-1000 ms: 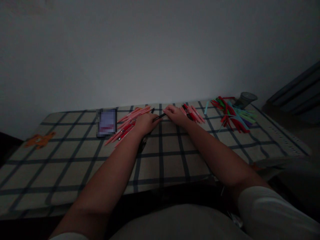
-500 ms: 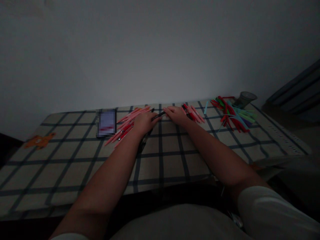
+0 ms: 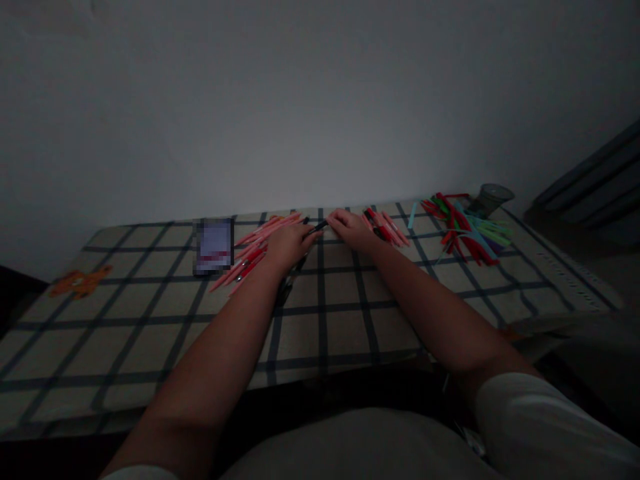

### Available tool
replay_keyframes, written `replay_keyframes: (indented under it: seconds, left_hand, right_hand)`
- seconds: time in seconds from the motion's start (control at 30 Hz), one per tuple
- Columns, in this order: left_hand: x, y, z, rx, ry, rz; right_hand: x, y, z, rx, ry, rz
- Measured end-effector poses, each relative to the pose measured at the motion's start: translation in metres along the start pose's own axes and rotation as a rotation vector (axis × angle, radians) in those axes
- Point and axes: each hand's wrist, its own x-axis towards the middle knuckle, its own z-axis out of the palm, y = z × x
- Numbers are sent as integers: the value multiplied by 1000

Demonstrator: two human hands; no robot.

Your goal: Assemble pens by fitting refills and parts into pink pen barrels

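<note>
A black pen spans the gap between my two hands over the table. My left hand is closed on its left end, and the fingers of my right hand pinch the other end. Pink and red pens lie in a loose pile beside and partly behind my left hand. Under my left wrist are dark pens, partly hidden. A smaller group of pink, red and black pens rests just right of my right hand.
A checked cloth covers the table, which stands against a wall. Left of the pens lies a tablet-like device, its screen blurred. Red, green, blue and purple strips are heaped at the right by a dark cup.
Less of the black pen shows between my hands. My left fingers have shifted slightly, while the piles look the same.
</note>
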Motion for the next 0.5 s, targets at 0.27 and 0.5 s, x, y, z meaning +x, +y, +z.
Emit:
replay_keyframes:
  seconds: [0.27, 0.5]
  left_hand:
    - [0, -1, 0, -23, -4, -14]
    - [-1, -3, 2, -2, -3, 22]
  right_hand:
    - [-2, 5, 2, 168, -33, 93]
    - [-1, 7, 0, 9, -40, 88]
